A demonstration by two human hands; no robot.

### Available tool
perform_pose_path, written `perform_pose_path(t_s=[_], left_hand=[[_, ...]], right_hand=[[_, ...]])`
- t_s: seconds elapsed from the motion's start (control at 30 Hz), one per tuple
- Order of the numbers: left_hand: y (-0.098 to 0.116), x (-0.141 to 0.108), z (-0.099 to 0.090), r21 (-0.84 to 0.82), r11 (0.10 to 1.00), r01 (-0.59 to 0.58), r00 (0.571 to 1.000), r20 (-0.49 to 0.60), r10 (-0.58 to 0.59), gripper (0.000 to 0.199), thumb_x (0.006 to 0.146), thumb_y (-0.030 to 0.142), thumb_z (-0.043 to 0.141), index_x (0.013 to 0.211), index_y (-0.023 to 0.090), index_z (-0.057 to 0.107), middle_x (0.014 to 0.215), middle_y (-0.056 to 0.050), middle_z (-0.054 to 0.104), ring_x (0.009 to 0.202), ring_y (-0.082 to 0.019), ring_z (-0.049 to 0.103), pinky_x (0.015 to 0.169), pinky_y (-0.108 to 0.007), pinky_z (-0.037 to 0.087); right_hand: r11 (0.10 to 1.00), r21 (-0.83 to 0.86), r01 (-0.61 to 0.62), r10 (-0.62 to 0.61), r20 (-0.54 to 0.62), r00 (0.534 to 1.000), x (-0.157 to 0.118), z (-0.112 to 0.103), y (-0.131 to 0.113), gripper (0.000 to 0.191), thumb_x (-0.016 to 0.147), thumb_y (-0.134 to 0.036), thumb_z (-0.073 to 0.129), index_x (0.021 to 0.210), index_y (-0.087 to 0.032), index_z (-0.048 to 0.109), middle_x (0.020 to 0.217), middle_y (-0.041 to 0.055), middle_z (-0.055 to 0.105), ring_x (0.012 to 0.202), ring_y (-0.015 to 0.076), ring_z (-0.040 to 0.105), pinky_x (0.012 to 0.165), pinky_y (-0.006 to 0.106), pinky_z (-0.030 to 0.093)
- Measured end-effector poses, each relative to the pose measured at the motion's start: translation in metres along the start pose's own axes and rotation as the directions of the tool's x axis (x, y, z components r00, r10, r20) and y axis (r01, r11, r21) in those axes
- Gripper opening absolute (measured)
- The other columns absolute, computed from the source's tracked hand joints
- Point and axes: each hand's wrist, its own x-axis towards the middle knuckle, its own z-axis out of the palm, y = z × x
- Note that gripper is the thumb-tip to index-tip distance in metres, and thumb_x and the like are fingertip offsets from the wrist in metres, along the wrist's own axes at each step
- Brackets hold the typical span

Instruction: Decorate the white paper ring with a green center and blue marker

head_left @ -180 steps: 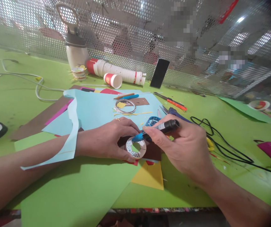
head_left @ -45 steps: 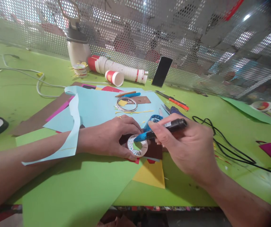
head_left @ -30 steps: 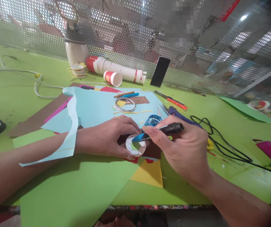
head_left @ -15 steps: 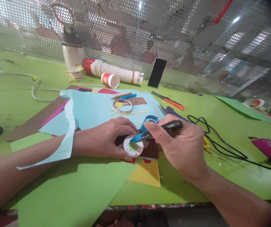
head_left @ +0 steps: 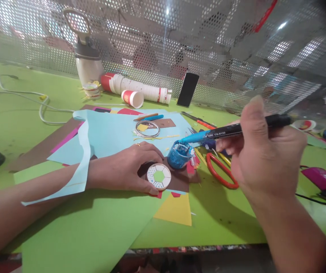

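Note:
My left hand (head_left: 138, 167) is closed on the edge of a small round white disc (head_left: 151, 174), thumb at its near side and fingers curled behind. The disc bears a green hexagon (head_left: 159, 176), dark dividing lines and blue dots in its left sections. Between finger and thumb, my right hand (head_left: 268, 151) grips a black marker pen (head_left: 231, 131) whose front end is coated in blue. That blue end is at the mouth of a small clear jar of blue paint (head_left: 178, 161), just behind the disc. Under the disc lies dark brown paper (head_left: 181, 182).
Red-handled scissors (head_left: 222, 178) lie beside the jar. Coloured paper sheets (head_left: 108, 129) and a tape roll (head_left: 147, 129) are behind my left hand. Farther back are stacked paper cups (head_left: 140, 87), a phone (head_left: 188, 89) and a white bottle (head_left: 88, 68) before a perforated metal screen.
My right hand has moved the marker right and up, off the disc to the jar's mouth. More of the jar and the scissors shows now. My left hand stays on the disc.

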Motion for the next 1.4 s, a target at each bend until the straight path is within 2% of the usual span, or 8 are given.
perform_pose_path(t_s=[0.23, 0.4, 0.7, 0.87, 1.07, 1.13, 1.27, 1.4], left_hand=[[-0.001, -0.003, 0.002, 0.001, 1.0, 0.029, 1.0, -0.002, -0.029, 0.056, 0.07, 0.047, 0.081, 0.116, 0.021, 0.062, 0.127, -0.007, 0.058, 0.118, -0.026, 0.054, 0.101, -0.037, 0.044], [0.0, -0.003, 0.001, -0.014, 0.999, 0.036, 0.999, 0.007, -0.036, 0.06, 0.071, 0.043, 0.081, 0.123, 0.025, 0.058, 0.127, -0.005, 0.057, 0.12, -0.026, 0.052, 0.102, -0.038, 0.043], [-0.006, -0.007, 0.0, -0.037, 0.998, -0.046, 0.999, 0.02, 0.047, 0.049, 0.079, 0.043, 0.074, 0.123, 0.028, 0.06, 0.13, -0.005, 0.055, 0.12, -0.024, 0.054, 0.103, -0.035, 0.043], [-0.003, -0.003, -0.001, -0.026, 0.999, -0.038, 0.999, 0.014, 0.038, 0.045, 0.078, 0.045, 0.075, 0.118, 0.026, 0.063, 0.127, -0.004, 0.058, 0.118, -0.023, 0.054, 0.102, -0.035, 0.044], [-0.001, -0.002, -0.002, 0.0, 1.0, -0.003, 1.0, 0.014, 0.003, 0.049, 0.075, 0.047, 0.078, 0.115, 0.022, 0.063, 0.124, -0.005, 0.06, 0.115, -0.023, 0.056, 0.099, -0.034, 0.045], [-0.001, -0.002, -0.002, 0.007, 1.0, 0.001, 1.0, 0.012, -0.002, 0.05, 0.075, 0.046, 0.078, 0.115, 0.022, 0.063, 0.125, -0.005, 0.06, 0.115, -0.023, 0.056, 0.099, -0.034, 0.044], [-0.001, -0.002, -0.001, 0.014, 1.0, 0.004, 1.0, 0.014, -0.004, 0.05, 0.074, 0.045, 0.079, 0.116, 0.023, 0.062, 0.124, -0.005, 0.06, 0.116, -0.022, 0.056, 0.099, -0.034, 0.045], [0.001, -0.003, -0.002, 0.009, 1.0, 0.02, 1.0, 0.011, -0.021, 0.048, 0.074, 0.043, 0.08, 0.115, 0.024, 0.062, 0.125, -0.005, 0.06, 0.116, -0.023, 0.055, 0.1, -0.035, 0.044]], right_hand=[[1.0, 0.006, -0.014, 0.014, 0.052, 0.999, 0.008, -0.004, 0.004, 0.031, 0.08, -0.044, 0.074, 0.063, -0.019, 0.07, 0.046, -0.0042, 0.056, 0.038, 0.0099, 0.051, 0.036, 0.025, 0.037], [0.998, -0.033, -0.062, 0.066, 0.143, 0.988, 0.007, -0.007, 0.005, 0.03, 0.081, -0.042, 0.075, 0.064, -0.018, 0.07, 0.05, -0.0037, 0.057, 0.041, 0.0076, 0.05, 0.038, 0.022, 0.037], [0.983, -0.168, -0.08, 0.121, 0.25, 0.961, 0.004, -0.001, 0.013, 0.034, 0.08, -0.044, 0.073, 0.06, -0.018, 0.065, 0.047, -0.0045, 0.053, 0.044, 0.0083, 0.046, 0.045, 0.024, 0.037], [0.936, -0.319, -0.146, 0.271, 0.395, 0.878, 0.001, 0.002, 0.013, 0.029, 0.076, -0.044, 0.075, 0.065, -0.017, 0.069, 0.051, -0.0031, 0.057, 0.046, 0.0098, 0.049, 0.046, 0.024, 0.039], [0.917, -0.374, -0.135, 0.337, 0.551, 0.763, 0.01, -0.008, 0.004, 0.017, 0.082, -0.033, 0.067, 0.08, -0.018, 0.073, 0.062, -0.0013, 0.062, 0.059, 0.0131, 0.055, 0.054, 0.025, 0.043], [0.903, -0.408, -0.137, 0.357, 0.531, 0.769, 0.013, -0.013, 0.003, 0.016, 0.082, -0.031, 0.065, 0.079, -0.017, 0.073, 0.058, -0.0018, 0.058, 0.056, 0.013, 0.053, 0.051, 0.025, 0.04], [0.882, -0.454, -0.122, 0.357, 0.476, 0.804, 0.013, -0.012, 0.005, 0.033, 0.084, -0.042, 0.064, 0.062, -0.017, 0.064, 0.058, 0.0004, 0.059, 0.054, 0.0128, 0.051, 0.049, 0.026, 0.039], [0.895, -0.432, -0.11, 0.365, 0.569, 0.737, 0.005, -0.001, 0.012, 0.033, 0.086, -0.042, 0.062, 0.067, -0.016, 0.065, 0.061, 0.0001, 0.061, 0.056, 0.0123, 0.052, 0.053, 0.026, 0.041]])
